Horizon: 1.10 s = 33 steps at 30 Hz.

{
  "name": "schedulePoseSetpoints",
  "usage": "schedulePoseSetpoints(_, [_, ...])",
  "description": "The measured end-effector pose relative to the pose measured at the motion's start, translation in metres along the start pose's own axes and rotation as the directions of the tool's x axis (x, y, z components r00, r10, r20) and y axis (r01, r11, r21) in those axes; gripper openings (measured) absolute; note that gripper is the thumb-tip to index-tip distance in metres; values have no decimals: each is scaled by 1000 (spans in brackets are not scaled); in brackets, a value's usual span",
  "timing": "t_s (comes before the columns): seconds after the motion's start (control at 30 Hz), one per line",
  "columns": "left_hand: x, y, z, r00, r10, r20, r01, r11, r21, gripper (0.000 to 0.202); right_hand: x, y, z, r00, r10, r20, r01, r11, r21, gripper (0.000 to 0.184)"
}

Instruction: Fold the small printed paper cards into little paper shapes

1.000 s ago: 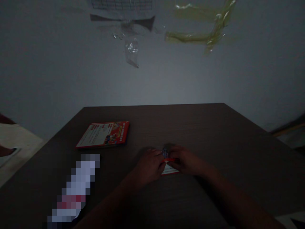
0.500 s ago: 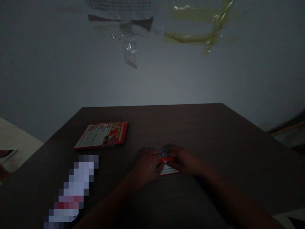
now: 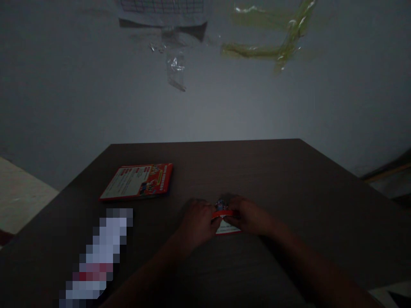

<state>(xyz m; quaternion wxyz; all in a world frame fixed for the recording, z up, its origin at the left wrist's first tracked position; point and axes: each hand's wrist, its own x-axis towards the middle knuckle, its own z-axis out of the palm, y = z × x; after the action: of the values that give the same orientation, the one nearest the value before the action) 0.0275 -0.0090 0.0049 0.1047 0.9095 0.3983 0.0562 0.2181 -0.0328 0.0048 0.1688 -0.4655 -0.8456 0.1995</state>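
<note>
In the dim light, a small printed card [image 3: 228, 227] with white text panel and red edging lies on the table between my hands. A red strip of it arches up, with a dark multicoloured picture part behind. My left hand [image 3: 199, 220] pinches the left end of the strip between thumb and curled fingers. From the other side, my right hand [image 3: 252, 216] grips the right end the same way. Both sets of fingers hide much of the card.
A stack of red and white printed cards [image 3: 136, 182] lies on the brown table [image 3: 224, 167] at back left. Nearer on the left is a long pixelated object [image 3: 99, 252]. A wall [image 3: 205, 111] with tape scraps stands behind the table.
The red strip bows up slightly more between my fingers; my hands stay almost in place. At the far left edge, a dark shape on the floor side has shifted nearer.
</note>
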Motion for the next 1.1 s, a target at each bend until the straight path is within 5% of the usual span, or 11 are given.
schedulePoseSetpoints(0.23, [1,1,0,999,-55,4,55,998,-22,27,1,0,3,994,94,-47,-96,995,-38,8])
schedulePoseSetpoints(1.1, [-1,-3,-14,965,-244,92,244,970,16,34,3,-3,-9,888,441,128,-448,893,33,25])
